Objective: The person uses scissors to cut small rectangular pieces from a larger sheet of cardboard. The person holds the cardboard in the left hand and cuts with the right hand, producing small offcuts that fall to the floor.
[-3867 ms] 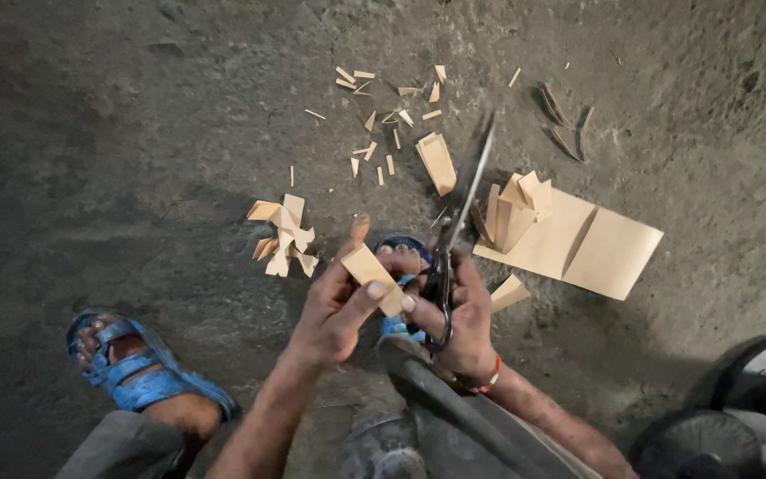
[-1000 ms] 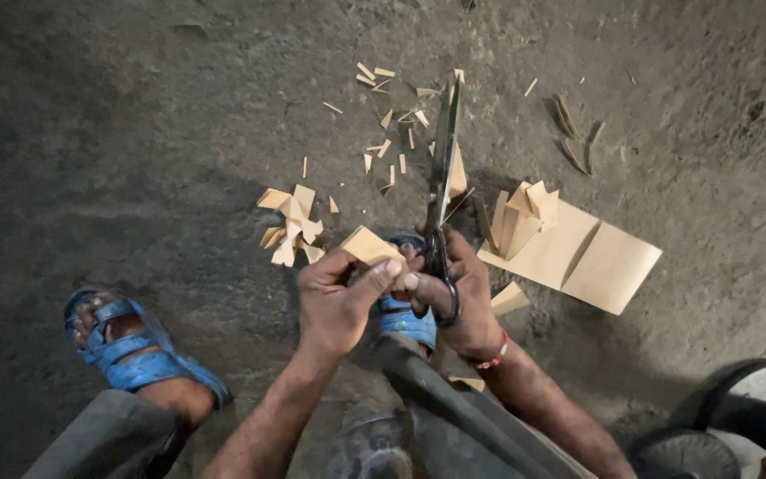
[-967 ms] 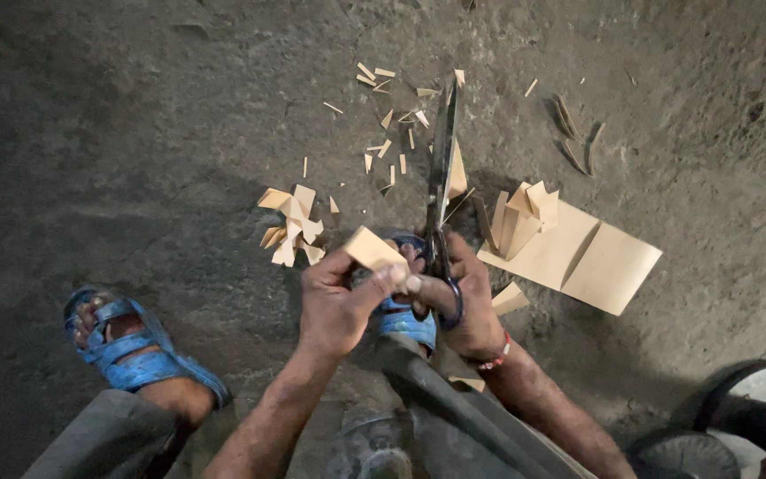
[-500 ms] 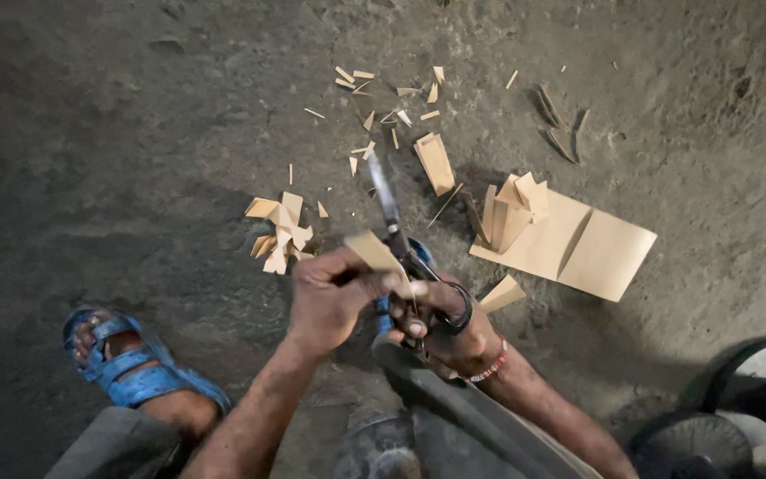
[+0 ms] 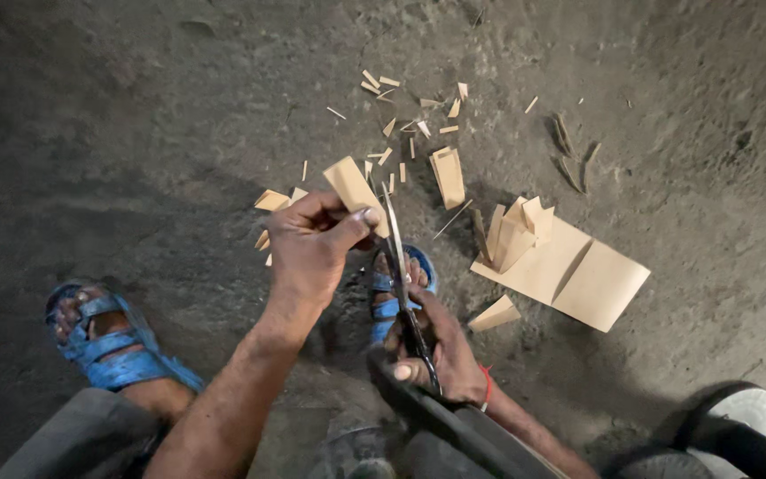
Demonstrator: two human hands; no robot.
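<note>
cardboard strip pinched in left fingers, scissors beside

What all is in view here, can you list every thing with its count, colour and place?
Small tan cardboard piece: one, tan, pinched in the left hand.
Dark metal scissors: one pair, dark, in the right hand, blades beside the held piece.
Large flat tan cardboard sheet: one, tan, on the ground at right.
Folded cardboard pieces: a cluster, tan, on the sheet's left end.
Cardboard scraps: many, tan, strewn above the hands.
Grey dirt ground: dark grey, throughout.
Blue sandals: two, blue, on the feet.
Left hand: centre.
Right hand: lower centre.
</note>
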